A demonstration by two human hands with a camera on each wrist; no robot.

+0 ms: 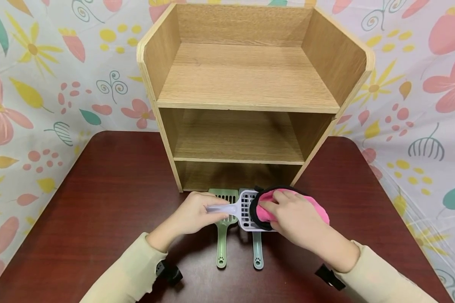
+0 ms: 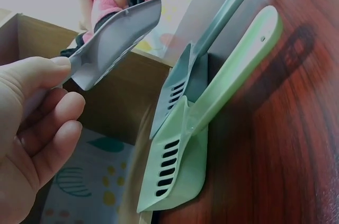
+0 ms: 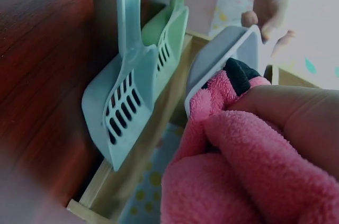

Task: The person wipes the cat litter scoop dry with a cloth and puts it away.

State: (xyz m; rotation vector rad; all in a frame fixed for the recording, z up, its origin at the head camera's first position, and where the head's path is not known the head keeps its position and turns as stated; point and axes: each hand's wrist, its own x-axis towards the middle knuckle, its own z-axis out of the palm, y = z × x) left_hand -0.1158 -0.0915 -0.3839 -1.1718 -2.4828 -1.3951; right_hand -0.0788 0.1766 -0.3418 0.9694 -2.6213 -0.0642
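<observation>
Holds a lavender slotted litter scoop [image 1: 236, 209] by its handle in the left hand [image 1: 195, 213], pinched between thumb and fingers, the other fingers loosely bent beneath. Grasps a bunched pink fleece cloth [image 3: 209, 192] with black edging in the right hand [image 1: 297, 216], pressing it against the right end of the scoop's blade. Cannot tell how much of the blade's underside is wrapped, the cloth and hand being in the way. Has the lavender scoop raised crosswise at the near middle of the scene, handle to the left, blade to the right, above two other scoops on the table [image 1: 79, 210].

Shows, below and to the left, a green litter scoop [image 1: 222, 229] with its blade far and its handle pointing near; just to the right, a blue-grey litter scoop [image 3: 130, 54] laid the same way, partly covered by the lavender blade from above. Has a paw-print cutout at the end of each of those two handles.

Wears cream sleeves [image 1: 127, 269] on both arms, a black device [image 1: 169, 273] strapped at the left wrist. Backed on the far side by a wooden shelf unit [image 1: 246, 75] with a walled top and two compartments below, and beyond that by a flower-patterned fabric [image 1: 77, 57].
</observation>
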